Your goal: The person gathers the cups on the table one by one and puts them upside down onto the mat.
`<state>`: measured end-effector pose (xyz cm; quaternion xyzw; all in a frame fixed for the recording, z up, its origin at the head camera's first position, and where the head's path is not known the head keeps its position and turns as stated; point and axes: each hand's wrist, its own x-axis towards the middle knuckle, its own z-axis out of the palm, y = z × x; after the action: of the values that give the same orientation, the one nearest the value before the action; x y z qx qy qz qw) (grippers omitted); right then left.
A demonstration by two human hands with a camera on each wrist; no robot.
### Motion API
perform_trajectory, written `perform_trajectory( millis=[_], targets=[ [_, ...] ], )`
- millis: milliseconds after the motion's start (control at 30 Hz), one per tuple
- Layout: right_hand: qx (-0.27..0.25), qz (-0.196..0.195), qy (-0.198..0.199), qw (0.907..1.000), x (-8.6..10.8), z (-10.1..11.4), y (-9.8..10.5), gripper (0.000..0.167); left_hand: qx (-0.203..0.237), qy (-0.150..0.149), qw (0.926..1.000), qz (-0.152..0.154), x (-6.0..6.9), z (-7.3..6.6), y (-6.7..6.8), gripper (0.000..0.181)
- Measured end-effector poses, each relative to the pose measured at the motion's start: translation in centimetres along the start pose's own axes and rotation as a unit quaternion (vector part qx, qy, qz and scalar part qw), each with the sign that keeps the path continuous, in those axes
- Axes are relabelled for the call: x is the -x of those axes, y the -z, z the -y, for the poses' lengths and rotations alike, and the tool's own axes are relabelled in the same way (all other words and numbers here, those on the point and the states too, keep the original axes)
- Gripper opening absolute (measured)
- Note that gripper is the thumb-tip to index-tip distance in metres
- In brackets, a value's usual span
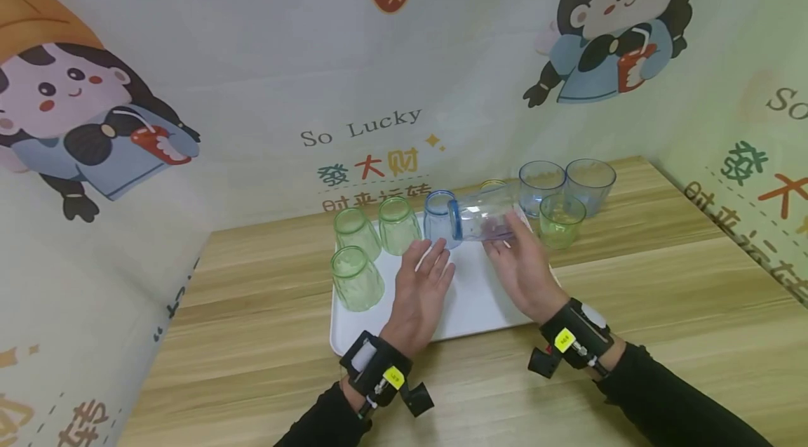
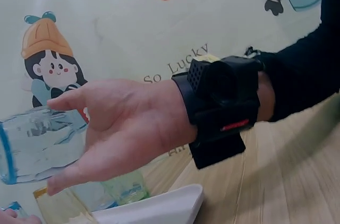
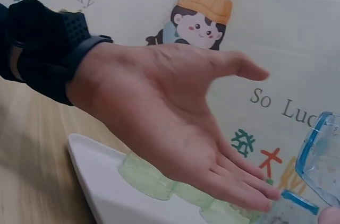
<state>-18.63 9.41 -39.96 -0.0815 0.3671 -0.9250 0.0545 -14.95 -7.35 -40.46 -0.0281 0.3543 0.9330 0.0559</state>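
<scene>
My right hand (image 1: 527,271) grips a clear glass (image 1: 485,215) with a blue rim between thumb and fingers. The glass lies on its side in the air over the white tray (image 1: 473,321), its rim towards the left. In the left wrist view, the right hand (image 2: 127,123) holds the base end of this glass (image 2: 40,144). My left hand (image 1: 419,292), palm up with extended fingers, is over the tray, apart from the held glass. A blue glass (image 1: 438,212) stands on the tray just behind the left fingertips. The right wrist view shows the left hand (image 3: 159,112) empty.
Three green glasses (image 1: 358,285), apparently upside down, stand on the tray's left side. A yellow-rimmed glass (image 1: 492,184) is partly hidden behind the held glass. Right of the tray, two bluish glasses (image 1: 541,184) and a green glass (image 1: 562,222) stand upright on the wooden table (image 1: 663,292).
</scene>
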Motion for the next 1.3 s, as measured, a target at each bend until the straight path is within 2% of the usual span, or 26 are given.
perform_trajectory(
  millis=[233, 400, 567, 833, 1300],
  targets=[
    [0.006, 0.007, -0.009, 0.9999, 0.4, -1.8, -1.0, 0.061, 0.031, -0.01, 0.9991, -0.027, -0.7, 0.7, -0.5, 0.086],
    [0.014, 0.02, -0.007, 0.9997, 0.7, -2.8, -1.8, 0.056, 0.042, -0.036, 0.9985, 0.001, -0.9, 0.8, -0.6, 0.09],
    [0.023, 0.04, -0.004, 0.9989, 1.0, -3.4, -2.2, 0.055, 0.041, -0.061, 0.997, 0.022, -1.0, 0.8, -0.9, 0.079],
    [0.04, 0.035, -0.026, 0.9982, 1.7, -3.9, -2.7, 0.057, 0.027, -0.061, 0.9978, 0.0, -0.9, 0.9, -0.9, 0.058],
    [0.03, 0.019, -0.024, 0.9991, 1.8, -3.9, -2.4, 0.057, 0.047, -0.049, 0.9977, -0.001, -0.5, 0.6, -0.7, 0.06]
  ],
)
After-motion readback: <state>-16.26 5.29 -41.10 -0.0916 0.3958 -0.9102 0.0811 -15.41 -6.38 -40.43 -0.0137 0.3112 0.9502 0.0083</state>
